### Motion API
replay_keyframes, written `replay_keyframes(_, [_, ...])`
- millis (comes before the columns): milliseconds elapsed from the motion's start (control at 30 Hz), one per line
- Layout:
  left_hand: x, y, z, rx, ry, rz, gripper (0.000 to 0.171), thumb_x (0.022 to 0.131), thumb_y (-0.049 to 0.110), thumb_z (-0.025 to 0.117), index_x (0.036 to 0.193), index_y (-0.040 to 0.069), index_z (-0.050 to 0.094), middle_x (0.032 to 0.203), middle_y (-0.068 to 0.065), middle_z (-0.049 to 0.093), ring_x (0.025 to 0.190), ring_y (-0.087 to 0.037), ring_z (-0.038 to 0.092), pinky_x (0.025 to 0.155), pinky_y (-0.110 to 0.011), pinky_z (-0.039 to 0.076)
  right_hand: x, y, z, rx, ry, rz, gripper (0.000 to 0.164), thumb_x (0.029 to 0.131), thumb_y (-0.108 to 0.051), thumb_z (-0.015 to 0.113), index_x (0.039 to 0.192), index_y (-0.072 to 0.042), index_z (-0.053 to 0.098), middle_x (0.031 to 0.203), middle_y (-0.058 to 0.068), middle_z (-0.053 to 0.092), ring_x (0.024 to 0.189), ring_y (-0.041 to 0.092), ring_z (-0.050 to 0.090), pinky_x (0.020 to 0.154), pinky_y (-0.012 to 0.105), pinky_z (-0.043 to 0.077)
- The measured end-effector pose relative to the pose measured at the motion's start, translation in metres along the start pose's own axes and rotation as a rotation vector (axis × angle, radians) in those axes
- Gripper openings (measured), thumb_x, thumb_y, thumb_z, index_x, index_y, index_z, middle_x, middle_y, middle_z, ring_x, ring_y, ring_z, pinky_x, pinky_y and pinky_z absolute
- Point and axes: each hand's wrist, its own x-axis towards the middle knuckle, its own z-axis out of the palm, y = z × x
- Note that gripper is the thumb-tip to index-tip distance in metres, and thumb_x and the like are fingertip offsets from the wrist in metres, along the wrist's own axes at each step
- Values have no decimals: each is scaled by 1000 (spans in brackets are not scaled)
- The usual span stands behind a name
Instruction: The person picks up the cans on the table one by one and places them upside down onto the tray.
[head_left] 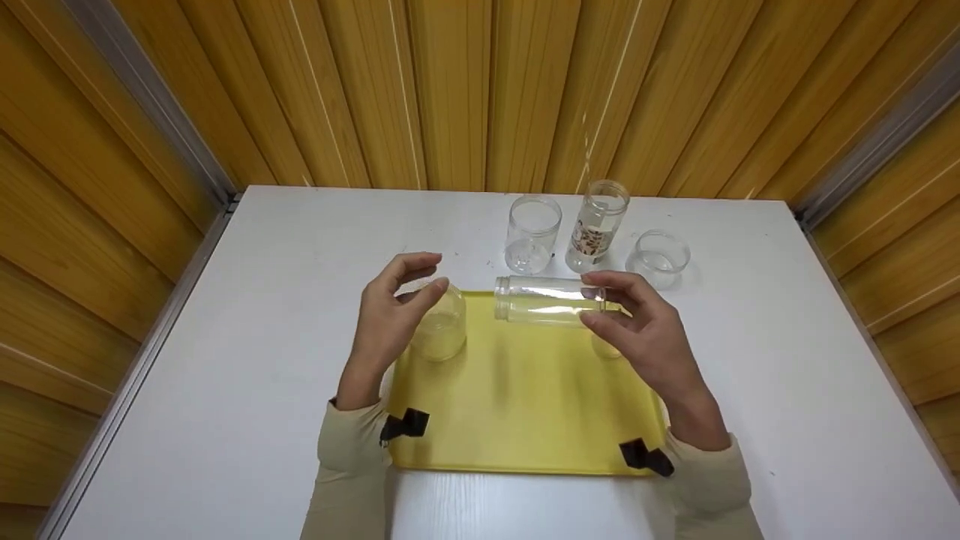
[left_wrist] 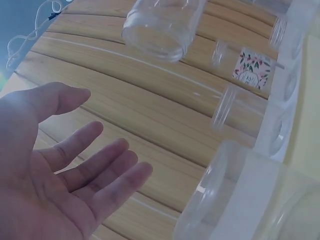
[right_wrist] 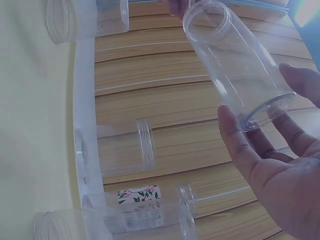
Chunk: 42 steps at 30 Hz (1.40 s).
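My right hand (head_left: 655, 341) grips a clear threaded-neck jar (head_left: 546, 301) near its base, thumb and fingers around it. The jar lies sideways above the yellow tray (head_left: 517, 420), its open mouth toward my left hand. My left hand (head_left: 384, 321) holds nothing, and its fingers are spread and loosely bent in the left wrist view. Just beside and below that hand, another clear jar (head_left: 441, 336) stands on the tray's left side. A further clear jar (head_left: 606, 346) stands at the tray's right, mostly hidden by my right hand and the held jar.
Behind the tray on the white table (head_left: 225, 337) stand a clear jar (head_left: 531, 244), a tall jar with a floral label (head_left: 592, 240) and a short wide jar (head_left: 658, 259). Wood-patterned panels (head_left: 450, 90) wall the back and sides.
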Motion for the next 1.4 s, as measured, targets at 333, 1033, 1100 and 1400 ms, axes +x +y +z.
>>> replay_keyframes(333, [5,-17,-23,317,108,6,36,102,11,72,136,3,67,141,-14,65,134,-33,57,105,-56,51,-2,-7,-6,-118,20,31,46,92,11,76,135,5,63,138,15,62,124,31,60,97,27,55])
replay_keyframes(1033, [10,-77,-49,549,-76,-362,54,105,27,63,149,-4,55,151,-29,52,141,-46,47,114,-60,39,-13,-27,-13,-603,-79,15,49,88,2,85,134,-4,66,132,8,62,118,24,61,92,41,60])
replay_keyframes(1100, [10,-80,-48,557,-90,-367,55,105,28,63,149,-5,55,150,-30,52,140,-47,48,113,-60,40,-14,-29,-13,-653,-92,28,49,88,2,85,133,-3,66,131,9,62,119,28,61,92,45,60])
replay_keyframes(1400, [13,-90,-41,582,-146,-367,58,103,32,62,146,-8,57,149,-30,54,141,-46,49,116,-59,39,-20,-35,-13,-800,-143,20,48,86,0,87,129,-2,68,131,13,62,108,28,64,86,48,57])
